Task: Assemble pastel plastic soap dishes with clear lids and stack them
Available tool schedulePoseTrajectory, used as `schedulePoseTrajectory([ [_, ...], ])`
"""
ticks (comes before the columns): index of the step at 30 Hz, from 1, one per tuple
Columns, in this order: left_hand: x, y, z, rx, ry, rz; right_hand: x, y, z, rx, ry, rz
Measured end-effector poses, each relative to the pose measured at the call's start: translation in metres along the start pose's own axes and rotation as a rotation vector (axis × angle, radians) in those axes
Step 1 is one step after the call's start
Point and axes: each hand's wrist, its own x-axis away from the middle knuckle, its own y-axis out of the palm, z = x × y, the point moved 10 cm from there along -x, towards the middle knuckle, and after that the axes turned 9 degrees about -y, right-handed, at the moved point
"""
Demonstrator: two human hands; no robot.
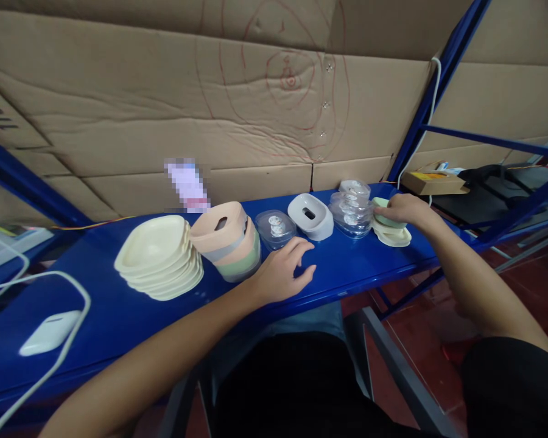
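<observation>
My left hand [285,272] hovers at the front edge of the blue table, fingers apart and nothing in it. Just beyond it are a clear plastic piece [275,229] and a grey oval piece with a slot [311,216]. At the right, my right hand [404,210] has its fingers on a pale green piece [382,210], above a cream piece [391,236]. Beside that stand stacked clear pieces [352,216]. Left of my left hand is a stack of peach, grey and green pieces [228,240], and further left a stack of cream trays [158,255].
A white case [50,333] and a white cable [80,292] lie at the left of the blue table [95,304]. Cardboard [164,91] stands behind. A blurred phone-like object [188,185] leans there. A small open box [436,182] is at the right.
</observation>
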Motion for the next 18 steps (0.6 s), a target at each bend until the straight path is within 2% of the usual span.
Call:
schedulePoseTrajectory([
  [4, 0.0, -0.001, 0.001, 0.01, 0.003, 0.003, 0.006, -0.02, 0.01, 0.017, 0.056, 0.174],
  [6, 0.0, 0.0, 0.001, 0.011, -0.001, -0.001, 0.002, -0.024, 0.017, 0.018, 0.094, 0.212],
  [7, 0.0, 0.0, 0.001, 0.01, -0.002, -0.003, -0.004, -0.021, 0.019, -0.004, 0.098, 0.179],
  [10, -0.001, 0.0, 0.0, 0.006, -0.004, -0.006, -0.023, 0.005, 0.018, -0.153, 0.056, -0.059],
  [12, -0.001, 0.0, 0.0, 0.004, -0.004, -0.005, -0.031, 0.015, 0.014, -0.226, 0.035, -0.171],
  [18, 0.0, 0.001, -0.003, 0.003, -0.009, 0.003, -0.042, 0.008, 0.0, -0.111, 0.001, -0.188],
])
